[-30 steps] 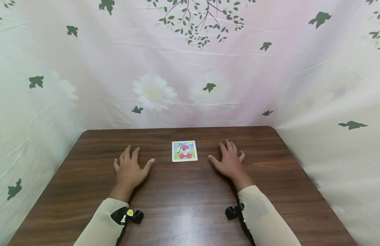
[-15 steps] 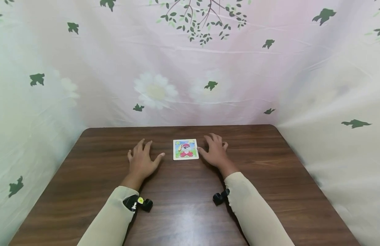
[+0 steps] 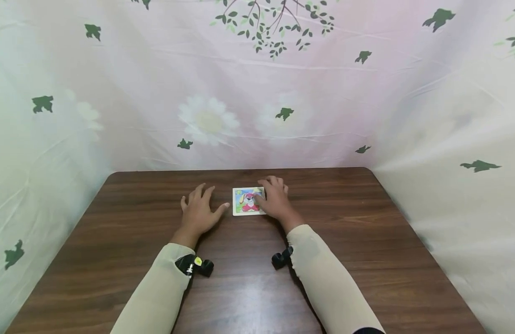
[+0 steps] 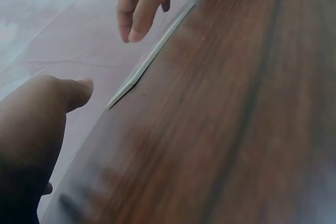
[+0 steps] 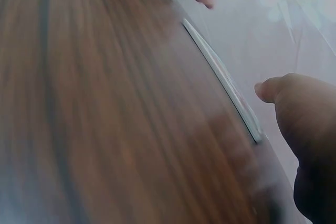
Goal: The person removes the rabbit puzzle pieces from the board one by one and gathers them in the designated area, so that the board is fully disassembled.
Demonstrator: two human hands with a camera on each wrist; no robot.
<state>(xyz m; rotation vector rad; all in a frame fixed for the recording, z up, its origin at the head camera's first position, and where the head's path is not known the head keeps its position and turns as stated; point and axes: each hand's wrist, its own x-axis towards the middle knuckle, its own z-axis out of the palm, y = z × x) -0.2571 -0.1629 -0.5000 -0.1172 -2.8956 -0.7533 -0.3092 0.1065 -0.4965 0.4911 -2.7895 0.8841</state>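
Note:
A square board with a pink rabbit picture lies flat near the far edge of the table. My right hand is over its right side, fingers spread and slightly bent, the thumb above the picture; in the right wrist view a gap shows between that thumb and the board. Just left of the board is my left hand, its fingers apart and its thumb pointing at the board's left edge without gripping it. The left wrist view shows the board edge-on.
The brown wooden table has rounded far corners. A pale curtain with leaf, bird and daisy prints hangs behind it and along both sides. Small black devices sit at both wrists.
Both hands have moved inward. The right one has come from beside the board to over its right side, and the left one has drawn close to its left edge.

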